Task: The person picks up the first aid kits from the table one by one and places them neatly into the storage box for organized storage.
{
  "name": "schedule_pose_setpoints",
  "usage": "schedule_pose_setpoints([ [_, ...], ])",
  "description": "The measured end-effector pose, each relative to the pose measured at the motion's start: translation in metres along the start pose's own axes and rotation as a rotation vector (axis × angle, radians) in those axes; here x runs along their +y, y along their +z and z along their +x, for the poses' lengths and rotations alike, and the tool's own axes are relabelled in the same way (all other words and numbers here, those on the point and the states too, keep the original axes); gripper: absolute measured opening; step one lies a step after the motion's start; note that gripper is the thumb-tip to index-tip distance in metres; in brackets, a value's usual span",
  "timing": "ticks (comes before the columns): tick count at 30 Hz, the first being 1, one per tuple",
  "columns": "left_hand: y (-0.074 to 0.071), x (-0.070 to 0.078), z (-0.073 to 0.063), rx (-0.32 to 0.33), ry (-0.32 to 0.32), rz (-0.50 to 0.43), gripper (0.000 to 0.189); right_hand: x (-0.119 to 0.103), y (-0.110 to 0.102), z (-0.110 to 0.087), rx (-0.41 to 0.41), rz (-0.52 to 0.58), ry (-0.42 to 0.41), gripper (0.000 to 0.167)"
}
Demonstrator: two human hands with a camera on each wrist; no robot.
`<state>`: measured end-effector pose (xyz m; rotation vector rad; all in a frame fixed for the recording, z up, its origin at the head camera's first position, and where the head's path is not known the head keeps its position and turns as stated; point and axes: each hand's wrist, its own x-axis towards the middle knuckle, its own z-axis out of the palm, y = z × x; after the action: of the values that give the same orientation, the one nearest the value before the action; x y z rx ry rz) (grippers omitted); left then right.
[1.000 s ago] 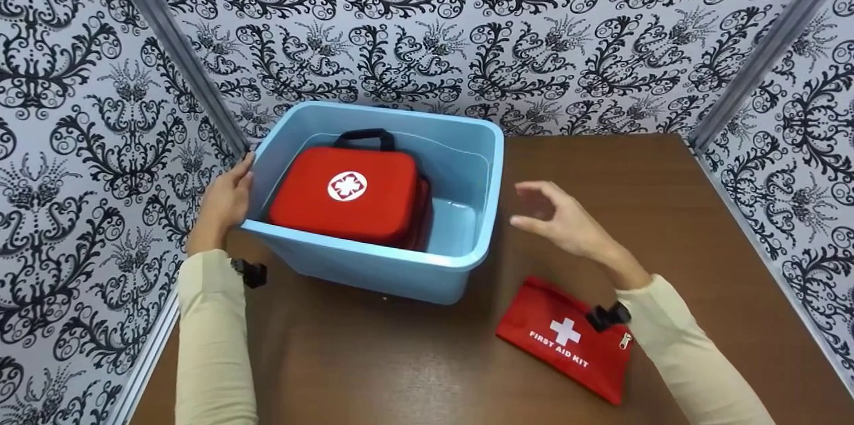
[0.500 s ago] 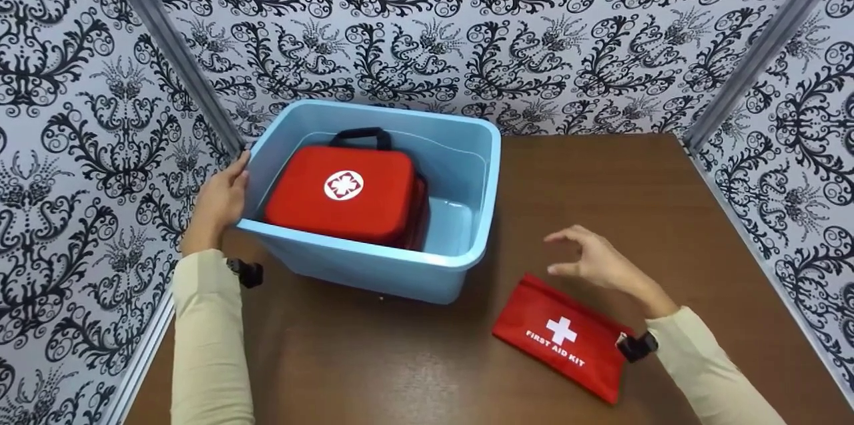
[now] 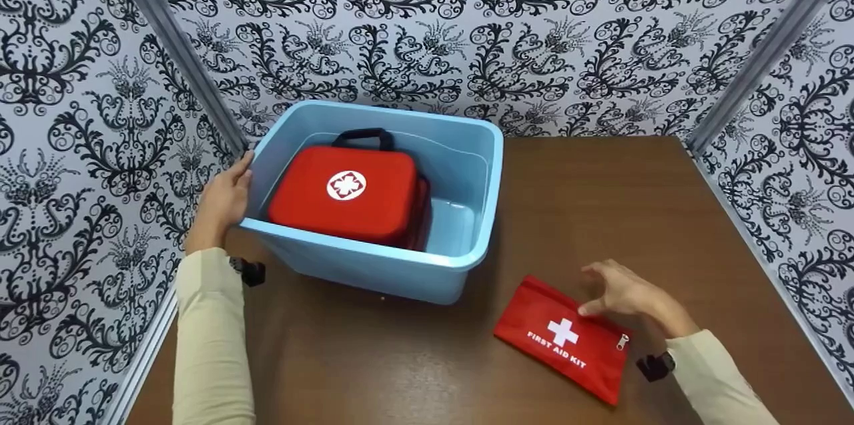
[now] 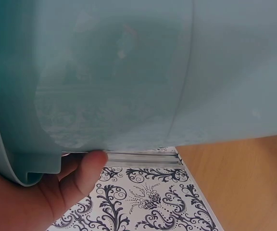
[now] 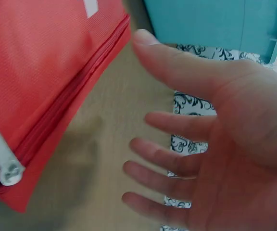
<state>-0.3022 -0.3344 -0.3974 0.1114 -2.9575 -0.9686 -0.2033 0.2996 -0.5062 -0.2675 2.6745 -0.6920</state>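
Observation:
At the left rim of the blue plastic bin (image 3: 373,271), my left hand (image 3: 225,195) grips the edge from outside. The left wrist view shows its thumb (image 4: 91,168) just under the rim, against the bin's outer wall (image 4: 129,72). Inside the bin lies a red first aid case (image 3: 347,205) with a white round emblem and a black handle. My right hand (image 3: 624,291) hovers over the far edge of a flat red first aid pouch (image 3: 567,338), holding nothing. In the right wrist view its fingers are spread beside the zipper edge of the pouch (image 5: 47,62).
Both things stand on a brown wooden table (image 3: 373,358). Patterned wall panels (image 3: 427,31) with grey corner strips enclose the back and both sides. Behind the red case, more dark red material shows in the bin, partly hidden.
My right hand has moved from beside the bin's right wall, toward me and right, to the pouch. My left hand stays at the bin's rim.

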Motion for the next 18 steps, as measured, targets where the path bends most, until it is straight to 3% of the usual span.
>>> schedule_pose_setpoints([
  [6, -0.002, 0.000, 0.000, -0.013, -0.010, -0.006, 0.050, 0.010, 0.010, -0.005, -0.045, 0.018, 0.012, 0.078],
  [18, -0.001, 0.001, 0.002, -0.026, -0.014, 0.002, 0.050, 0.019, 0.019, -0.006, -0.051, 0.105, 0.001, 0.068],
])
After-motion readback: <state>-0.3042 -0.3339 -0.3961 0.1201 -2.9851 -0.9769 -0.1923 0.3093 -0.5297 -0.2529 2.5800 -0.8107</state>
